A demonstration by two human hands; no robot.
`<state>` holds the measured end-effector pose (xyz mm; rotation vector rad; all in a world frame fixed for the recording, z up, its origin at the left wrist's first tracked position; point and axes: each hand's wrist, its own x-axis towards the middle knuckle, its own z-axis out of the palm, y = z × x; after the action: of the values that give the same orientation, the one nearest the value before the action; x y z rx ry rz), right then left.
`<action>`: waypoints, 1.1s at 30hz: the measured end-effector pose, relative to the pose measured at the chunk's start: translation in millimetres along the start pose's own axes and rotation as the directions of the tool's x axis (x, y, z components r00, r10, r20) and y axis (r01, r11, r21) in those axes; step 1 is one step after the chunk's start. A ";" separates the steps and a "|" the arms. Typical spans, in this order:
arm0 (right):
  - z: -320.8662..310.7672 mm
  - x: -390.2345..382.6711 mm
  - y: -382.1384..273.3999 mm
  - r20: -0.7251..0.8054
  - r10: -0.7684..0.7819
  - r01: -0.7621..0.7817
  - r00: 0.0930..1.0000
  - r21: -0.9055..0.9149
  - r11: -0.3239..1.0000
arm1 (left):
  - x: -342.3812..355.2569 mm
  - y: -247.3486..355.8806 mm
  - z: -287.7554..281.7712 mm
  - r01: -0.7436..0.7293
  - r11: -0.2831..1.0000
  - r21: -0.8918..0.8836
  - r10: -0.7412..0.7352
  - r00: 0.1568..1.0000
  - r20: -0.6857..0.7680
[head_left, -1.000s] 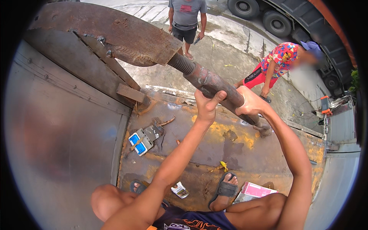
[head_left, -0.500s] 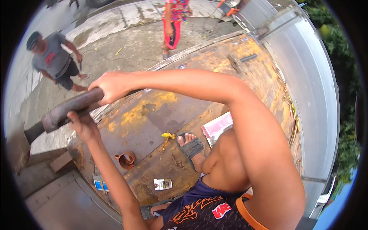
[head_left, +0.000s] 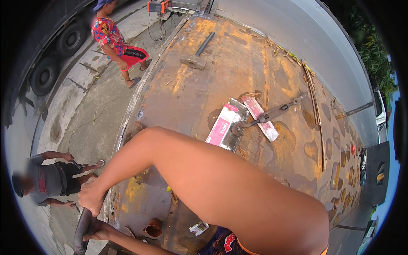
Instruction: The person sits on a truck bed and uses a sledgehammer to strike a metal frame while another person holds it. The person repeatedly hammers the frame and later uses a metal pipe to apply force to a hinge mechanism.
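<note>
The right hand (head_left: 92, 198) grips the dark pipe (head_left: 81, 235) at near left; the left hand (head_left: 100, 230) touches it, closure unclear. Uneven support could make it slip.

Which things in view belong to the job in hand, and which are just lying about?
In hand:
dark metal bar, gripped by the right hand, left hand against it

Apparently just lying about, no hand on them:
hammer
rusty turnbuckle-like tool, lying across two pink-and-white boxes
brown cup-like piece
white packet
</note>
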<state>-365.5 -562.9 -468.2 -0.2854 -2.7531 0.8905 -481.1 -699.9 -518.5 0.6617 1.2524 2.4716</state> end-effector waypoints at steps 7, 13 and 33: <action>-9.4 13.3 0.7 0.032 -0.085 0.085 0.996 -0.014 0.996 | 7.1 -16.1 21.7 0.017 0.999 -0.036 -0.018 1.000 -0.007; -10.7 19.0 6.7 0.101 -0.166 0.175 0.981 -0.090 0.980 | 22.3 -26.9 17.5 -0.049 0.998 -0.028 0.048 0.999 -0.025; -128.6 -273.7 337.6 -0.250 0.192 -0.299 0.949 -0.526 0.796 | -10.5 1.3 62.1 -0.091 0.989 0.112 0.138 0.834 -0.534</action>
<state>-30.7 -293.1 -611.6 -0.8038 -2.7685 0.0558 -439.9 -663.2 -488.3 0.0324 1.5474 2.8342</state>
